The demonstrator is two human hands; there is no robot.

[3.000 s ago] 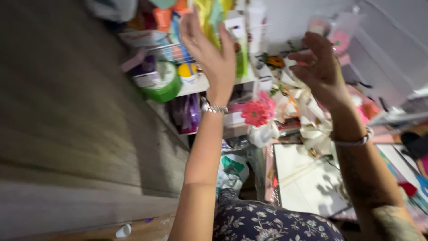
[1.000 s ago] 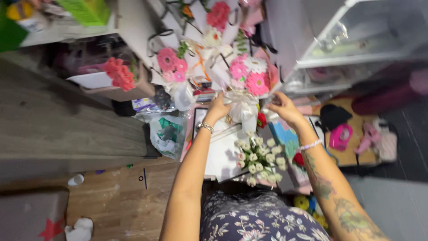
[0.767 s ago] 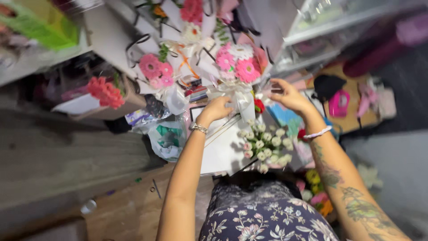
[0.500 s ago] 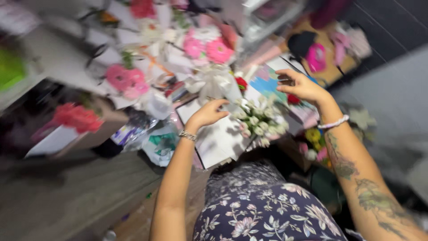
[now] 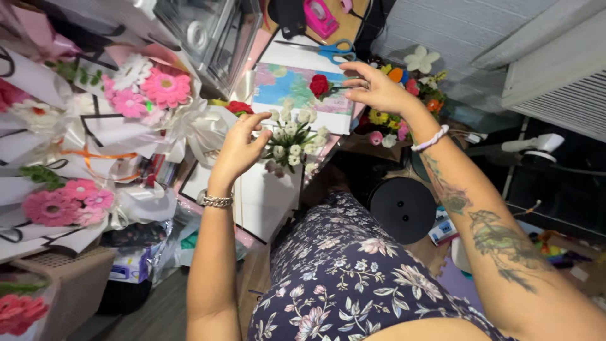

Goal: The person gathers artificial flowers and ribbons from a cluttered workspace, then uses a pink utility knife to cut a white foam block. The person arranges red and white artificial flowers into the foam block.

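My left hand (image 5: 238,146) covered part of the white posy (image 5: 291,140), so I couldn't tell whether it touched the stems. The wrapped bouquets (image 5: 95,126) ran off the left edge. The scissors (image 5: 328,49) lay far, partly behind paper.

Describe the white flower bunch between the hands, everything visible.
The white flower bunch is a cluster of small rounded cream buds on thin green stems with narrow leaves; it looks handmade, material unclear. It lies on the white sheet on the worktable, just below a pastel painted card. The left hand hovers at its left edge, fingertips close to the buds; contact cannot be told.
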